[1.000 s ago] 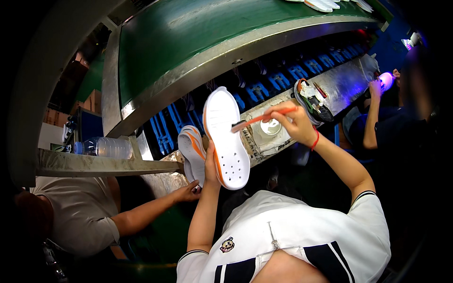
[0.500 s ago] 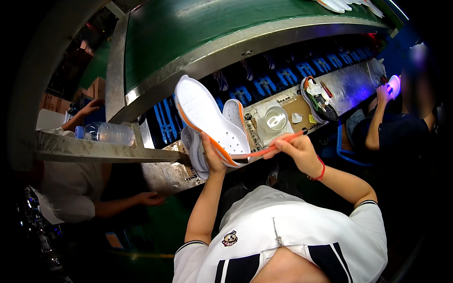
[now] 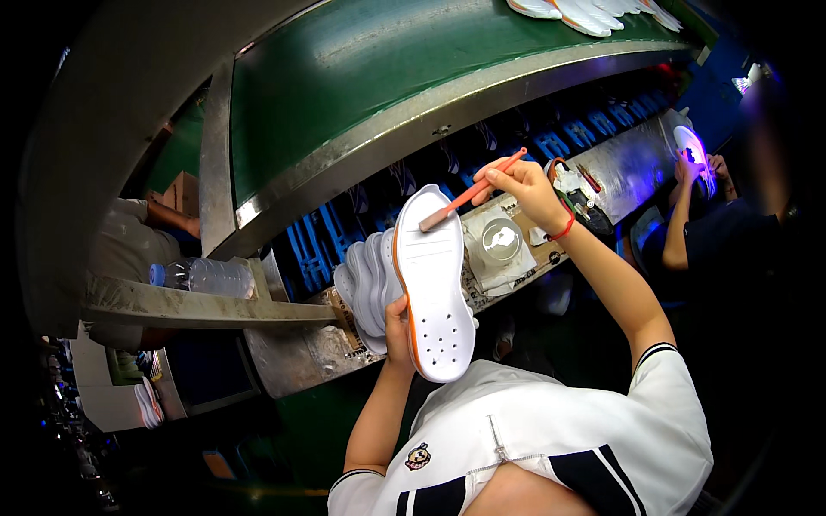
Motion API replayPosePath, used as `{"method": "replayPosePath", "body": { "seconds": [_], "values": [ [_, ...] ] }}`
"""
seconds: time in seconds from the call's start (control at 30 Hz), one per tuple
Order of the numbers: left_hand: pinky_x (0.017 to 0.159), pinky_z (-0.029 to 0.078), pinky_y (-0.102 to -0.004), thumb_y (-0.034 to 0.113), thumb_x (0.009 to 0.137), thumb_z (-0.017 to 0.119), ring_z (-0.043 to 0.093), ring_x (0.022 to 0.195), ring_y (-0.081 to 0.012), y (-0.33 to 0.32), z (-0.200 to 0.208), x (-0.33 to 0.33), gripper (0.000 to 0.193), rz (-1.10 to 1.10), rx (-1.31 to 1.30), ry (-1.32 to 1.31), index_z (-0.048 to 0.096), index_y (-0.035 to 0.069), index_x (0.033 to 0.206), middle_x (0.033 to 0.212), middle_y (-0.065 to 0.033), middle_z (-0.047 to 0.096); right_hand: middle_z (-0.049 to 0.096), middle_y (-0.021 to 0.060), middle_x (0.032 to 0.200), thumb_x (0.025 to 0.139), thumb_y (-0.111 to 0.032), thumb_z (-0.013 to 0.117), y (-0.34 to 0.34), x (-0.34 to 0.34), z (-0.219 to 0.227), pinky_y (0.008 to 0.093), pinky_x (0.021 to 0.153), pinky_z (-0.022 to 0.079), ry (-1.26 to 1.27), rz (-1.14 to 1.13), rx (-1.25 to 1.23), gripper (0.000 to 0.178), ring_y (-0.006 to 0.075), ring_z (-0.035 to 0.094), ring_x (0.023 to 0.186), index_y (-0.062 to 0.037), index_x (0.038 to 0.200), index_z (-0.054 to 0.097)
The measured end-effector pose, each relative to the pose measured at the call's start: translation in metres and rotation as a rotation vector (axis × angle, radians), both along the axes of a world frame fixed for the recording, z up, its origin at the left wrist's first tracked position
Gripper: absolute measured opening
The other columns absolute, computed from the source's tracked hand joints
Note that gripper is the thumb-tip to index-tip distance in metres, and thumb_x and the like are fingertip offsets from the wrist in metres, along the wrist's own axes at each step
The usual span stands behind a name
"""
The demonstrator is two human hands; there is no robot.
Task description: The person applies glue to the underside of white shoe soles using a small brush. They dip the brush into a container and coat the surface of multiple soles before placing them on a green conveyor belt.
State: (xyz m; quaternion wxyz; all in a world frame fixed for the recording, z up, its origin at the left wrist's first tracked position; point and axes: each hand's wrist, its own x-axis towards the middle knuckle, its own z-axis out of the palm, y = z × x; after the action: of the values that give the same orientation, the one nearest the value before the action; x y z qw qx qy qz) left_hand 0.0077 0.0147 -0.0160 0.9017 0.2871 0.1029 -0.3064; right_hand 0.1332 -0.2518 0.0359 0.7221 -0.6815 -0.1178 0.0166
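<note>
My left hand [image 3: 398, 334] grips a white shoe sole [image 3: 437, 301] with an orange edge by its left side. The sole's inner face is turned up, with small holes at the near end and grooves toward the far end. Between the fingers of my right hand [image 3: 529, 193] is a brush [image 3: 471, 196] with a red-orange handle. Its bristles touch the inner face near the sole's far end. Beside the held sole, on the left, several white soles [image 3: 366, 288] stand close together on the bench. A round container [image 3: 501, 242] with whitish contents sits to the right on a stained sheet.
A green conveyor belt [image 3: 370, 60] with a metal edge runs above the bench [image 3: 297, 365]. Blue holders [image 3: 314, 245] line the space beneath. A plastic bottle [image 3: 211, 277] lies by a metal bar at left. Another person [image 3: 701, 232] holds a lit sole at right.
The sole has moved right and nearer and turned more lengthwise. The brush has gone from its near end to its far end. At left, the other person has shifted.
</note>
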Motion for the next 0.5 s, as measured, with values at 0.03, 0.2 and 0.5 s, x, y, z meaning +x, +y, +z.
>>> {"method": "replayPosePath", "body": {
  "seconds": [0.03,0.2,0.5],
  "values": [
    [0.09,0.048,-0.0336,0.038,0.093,0.035,0.059,0.104,-0.0209,0.002,-0.004,0.002,0.052,-0.048,-0.044,-0.025,0.045,-0.001,0.126,0.117,-0.0145,0.057,0.068,0.0139,0.083,0.095,-0.019,0.046,-0.001,0.002,-0.002,0.0282,0.085,0.045,-0.025,-0.042,-0.069,0.03,0.0158,0.064,0.081,0.0063,0.099,0.061],
    [0.095,0.044,-0.0326,0.036,0.093,0.041,0.056,0.109,-0.0209,-0.024,0.057,0.054,0.05,0.156,0.105,-0.222,0.044,0.0,0.129,0.118,-0.0151,0.057,0.068,0.0142,0.088,0.095,-0.022,0.047,-0.046,-0.001,0.004,0.0277,0.082,0.046,0.07,-0.393,0.419,0.034,0.0173,0.064,0.082,0.0068,0.11,0.055],
    [0.088,0.05,-0.0525,0.038,0.096,0.037,0.052,0.111,-0.0445,-0.03,0.178,0.317,0.059,0.104,0.233,-0.492,0.027,-0.006,0.134,0.126,-0.0313,0.046,0.068,0.0124,0.086,0.096,-0.022,0.046,-0.054,-0.063,-0.032,0.0269,0.082,0.043,0.283,-0.259,0.426,0.032,0.0136,0.061,0.083,0.0061,0.11,0.053]
  ]
}}
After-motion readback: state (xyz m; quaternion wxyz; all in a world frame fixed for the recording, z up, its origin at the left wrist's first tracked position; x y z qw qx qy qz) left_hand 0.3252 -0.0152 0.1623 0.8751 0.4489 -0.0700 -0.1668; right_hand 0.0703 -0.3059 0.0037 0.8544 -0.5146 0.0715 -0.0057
